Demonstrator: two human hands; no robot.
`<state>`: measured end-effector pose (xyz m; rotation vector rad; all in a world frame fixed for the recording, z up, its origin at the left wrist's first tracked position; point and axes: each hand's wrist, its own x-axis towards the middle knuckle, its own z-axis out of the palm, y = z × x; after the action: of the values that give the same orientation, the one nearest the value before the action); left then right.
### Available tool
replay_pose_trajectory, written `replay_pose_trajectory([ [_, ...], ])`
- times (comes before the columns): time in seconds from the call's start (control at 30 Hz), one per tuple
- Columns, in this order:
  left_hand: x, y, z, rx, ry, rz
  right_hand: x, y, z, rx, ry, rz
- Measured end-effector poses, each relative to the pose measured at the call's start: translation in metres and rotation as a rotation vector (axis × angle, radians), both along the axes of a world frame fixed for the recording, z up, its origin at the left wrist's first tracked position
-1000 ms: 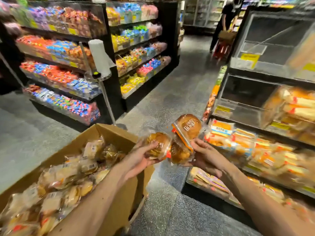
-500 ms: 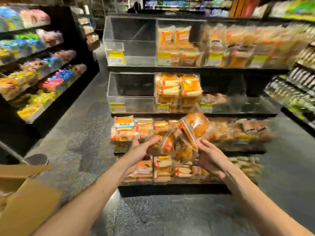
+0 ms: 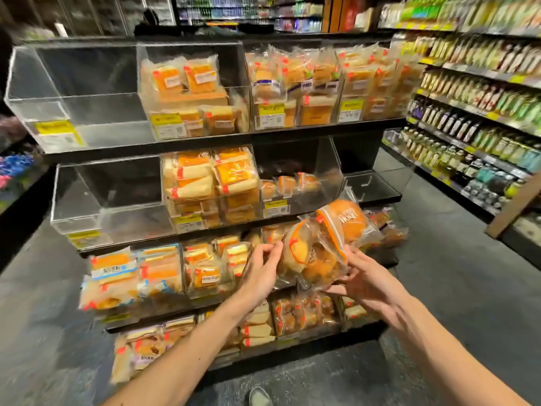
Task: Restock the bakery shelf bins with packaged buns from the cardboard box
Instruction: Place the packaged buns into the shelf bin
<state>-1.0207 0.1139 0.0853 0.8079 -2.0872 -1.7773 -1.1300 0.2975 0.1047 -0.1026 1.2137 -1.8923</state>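
We cannot read the print on the yellow price labels (image 3: pixel 270 109), motion blur smears the drinks shelf (image 3: pixel 483 83) on the right past telling its bottles apart, the packaged buns (image 3: pixel 322 250) cover part of the fingers of the right hand (image 3: pixel 369 285), and the bottom edge cuts off a shoe (image 3: pixel 259 398).

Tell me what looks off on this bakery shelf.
Two clear bins stand empty: the top-left bin and the second-tier left bin. Below them, the lower-left packs seem to slump forward out of their bin, askew. The held packaged buns look intact. Blur hides finer damage.
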Motion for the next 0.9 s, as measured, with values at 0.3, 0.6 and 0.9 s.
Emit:
replay_pose_trajectory([
  [0.3,-0.154,-0.062,0.000,0.006,0.166,-0.182,-0.152,-0.056,-0.002,0.049,-0.003,0.017],
  [0.6,-0.252,-0.150,0.020,-0.222,-0.046,-0.412,-0.256,-0.119,0.023,0.086,-0.045,0.069],
  [0.9,-0.338,-0.208,0.019,-0.718,-0.258,-0.317,-0.361,-0.147,0.013,0.088,-0.072,0.139],
])
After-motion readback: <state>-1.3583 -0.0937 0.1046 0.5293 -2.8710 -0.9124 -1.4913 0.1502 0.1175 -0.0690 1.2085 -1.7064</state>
